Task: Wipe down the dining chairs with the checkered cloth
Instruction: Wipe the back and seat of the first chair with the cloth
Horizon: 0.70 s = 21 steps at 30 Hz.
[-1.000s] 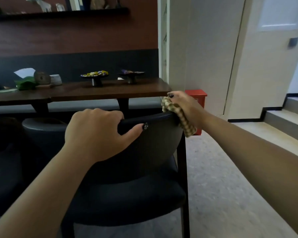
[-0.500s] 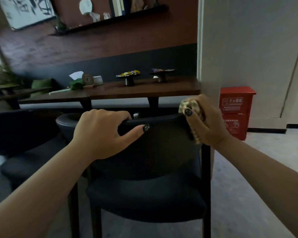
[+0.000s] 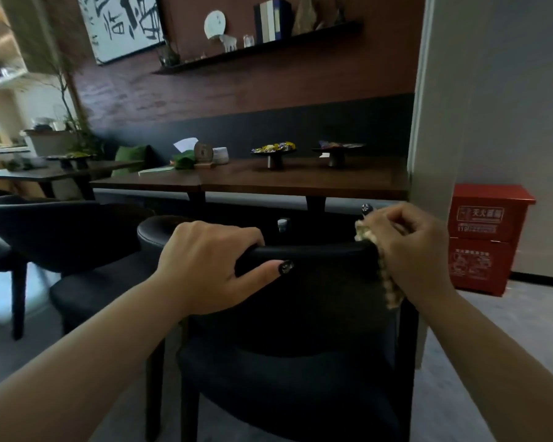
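Since half a second ago, I'm seeing my right hand [image 3: 412, 250] sliding the bunched tan checkered cloth [image 3: 388, 282] up over the top rail's right end on the dark upholstered dining chair [image 3: 316, 288], fingers curled around it. My left hand [image 3: 205, 263] is gripping the rail at nine o'clock from it, before the brown wooden bench [image 3: 300, 180].

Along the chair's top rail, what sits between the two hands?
Only bare black rail. In the head view the left hand grips the chair backrest, the right hand holds the checkered cloth on its right end.
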Each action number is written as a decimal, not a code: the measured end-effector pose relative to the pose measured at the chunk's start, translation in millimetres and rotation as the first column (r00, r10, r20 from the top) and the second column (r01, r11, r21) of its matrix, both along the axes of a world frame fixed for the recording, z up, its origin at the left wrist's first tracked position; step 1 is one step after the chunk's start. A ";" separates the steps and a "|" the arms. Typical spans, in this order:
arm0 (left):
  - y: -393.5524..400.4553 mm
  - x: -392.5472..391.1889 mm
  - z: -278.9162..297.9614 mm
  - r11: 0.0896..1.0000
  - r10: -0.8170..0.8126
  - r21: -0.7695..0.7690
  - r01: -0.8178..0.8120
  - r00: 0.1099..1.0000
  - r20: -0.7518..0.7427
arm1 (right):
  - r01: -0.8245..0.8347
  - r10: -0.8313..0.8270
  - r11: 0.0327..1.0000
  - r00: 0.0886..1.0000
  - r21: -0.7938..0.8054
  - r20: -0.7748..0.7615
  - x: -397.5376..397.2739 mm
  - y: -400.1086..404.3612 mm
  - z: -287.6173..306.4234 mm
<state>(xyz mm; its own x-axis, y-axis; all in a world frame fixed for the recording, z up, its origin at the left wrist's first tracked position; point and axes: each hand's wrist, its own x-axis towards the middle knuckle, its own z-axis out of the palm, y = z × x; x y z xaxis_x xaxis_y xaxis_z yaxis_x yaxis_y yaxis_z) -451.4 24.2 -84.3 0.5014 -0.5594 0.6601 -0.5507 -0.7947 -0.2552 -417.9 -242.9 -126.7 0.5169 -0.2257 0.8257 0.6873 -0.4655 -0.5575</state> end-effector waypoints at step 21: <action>160.8 152.9 -49.6 0.667 -0.529 -0.577 0.471 0.845 0.077 | 0.295 -0.317 0.947 0.922 -0.129 -0.221 -48.1 83.7 29.2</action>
<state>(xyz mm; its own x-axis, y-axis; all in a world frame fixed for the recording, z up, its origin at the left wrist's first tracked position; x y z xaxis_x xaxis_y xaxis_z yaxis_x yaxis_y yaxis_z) -298.5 184.9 -133.9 0.3277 -0.2927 0.8983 -0.9043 -0.3726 0.2085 -466.0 -159.2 -97.5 0.6167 -0.3339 0.7129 0.3569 -0.6886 -0.6312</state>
